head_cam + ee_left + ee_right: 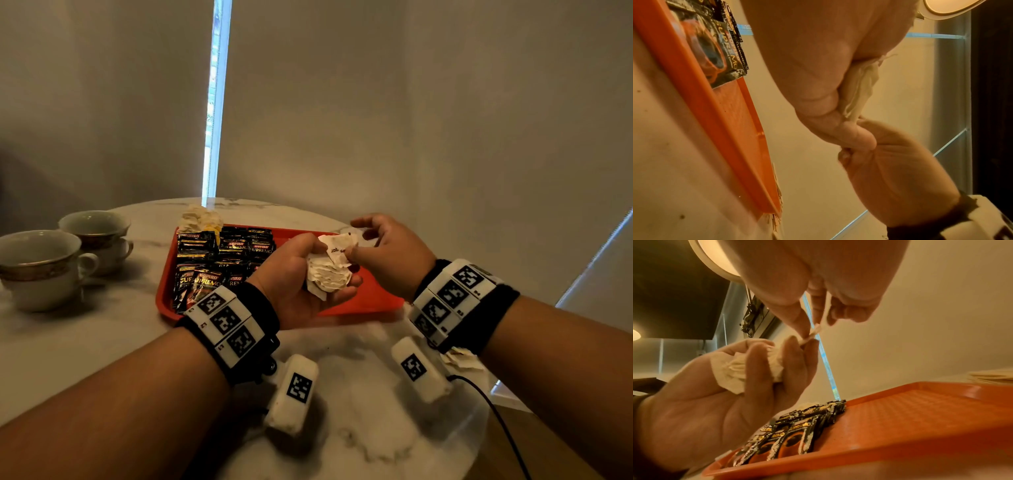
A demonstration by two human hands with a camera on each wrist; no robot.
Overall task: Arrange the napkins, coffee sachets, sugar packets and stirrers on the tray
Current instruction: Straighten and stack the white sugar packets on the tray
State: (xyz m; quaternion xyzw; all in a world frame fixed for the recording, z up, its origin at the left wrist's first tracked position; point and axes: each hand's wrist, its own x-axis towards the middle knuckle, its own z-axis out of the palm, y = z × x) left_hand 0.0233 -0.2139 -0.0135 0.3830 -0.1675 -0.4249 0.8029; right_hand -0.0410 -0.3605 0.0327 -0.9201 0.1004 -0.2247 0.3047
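While the left hand (301, 284) grips a sugar packet bundle (327, 277) and the right hand (387, 253) pinches one packet (337, 247), others, probably loose, could spill beside the tray (363, 298).

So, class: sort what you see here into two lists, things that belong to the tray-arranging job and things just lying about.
Part of the job:
- red tray
- coffee sachets laid on the tray
- bundle of sugar packets gripped in the left hand
- single packet pinched by the right hand
- pale pile behind the tray, likely napkins

Just lying about:
- two teacups on the marble table
- black cable
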